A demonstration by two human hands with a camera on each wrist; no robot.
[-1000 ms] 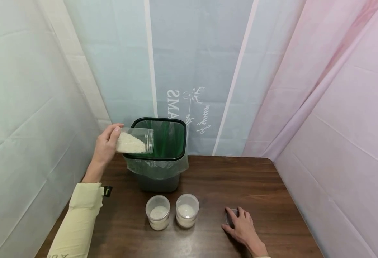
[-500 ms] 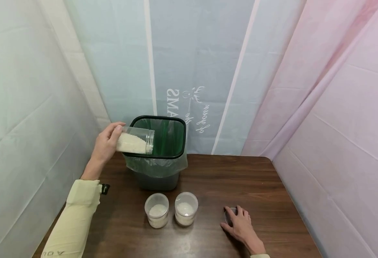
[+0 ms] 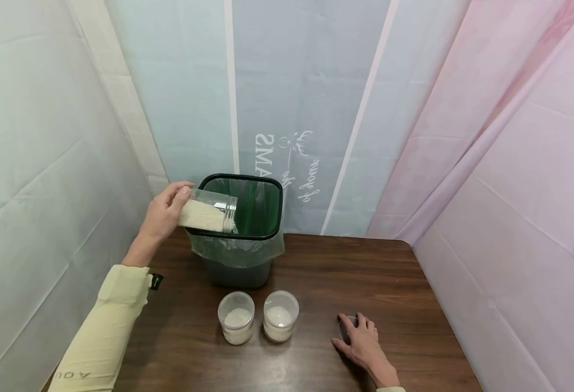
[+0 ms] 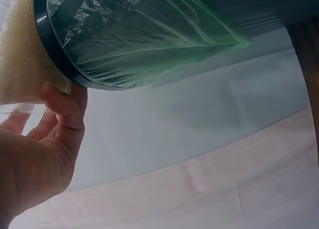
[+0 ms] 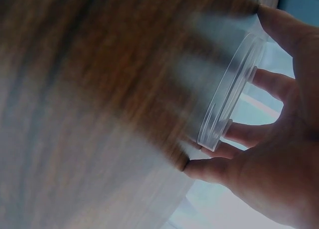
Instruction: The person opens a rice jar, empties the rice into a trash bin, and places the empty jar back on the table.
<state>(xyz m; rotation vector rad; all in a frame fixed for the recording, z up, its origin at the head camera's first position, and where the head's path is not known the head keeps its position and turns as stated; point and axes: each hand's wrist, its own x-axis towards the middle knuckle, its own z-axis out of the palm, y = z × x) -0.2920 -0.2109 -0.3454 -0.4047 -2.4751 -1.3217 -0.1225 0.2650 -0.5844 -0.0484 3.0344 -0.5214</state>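
My left hand (image 3: 162,215) grips the base end of a clear plastic jar (image 3: 218,199), tilted over the near left rim of a bin (image 3: 240,275). White rice (image 3: 201,215) fills the jar's lower side, and some grains are at its mouth. A green bag (image 4: 149,54) lines the bin, folded over its dark rim. On the right of the table my right hand (image 3: 364,343) rests with fingers spread over a clear round lid (image 5: 232,92). Two fingertips touch the lid, while the thumb and another fingertip reach the tabletop.
Two clear jars partly filled with rice, a left one (image 3: 236,318) and a right one (image 3: 280,317), stand upright in front of the bin. The brown wooden table (image 3: 346,267) is bordered by hanging cloth (image 3: 306,81) at the back and sides.
The left hand has tipped the jar a little further and shifted it slightly right; rice has slid to its mouth. My right hand stays on the lid.
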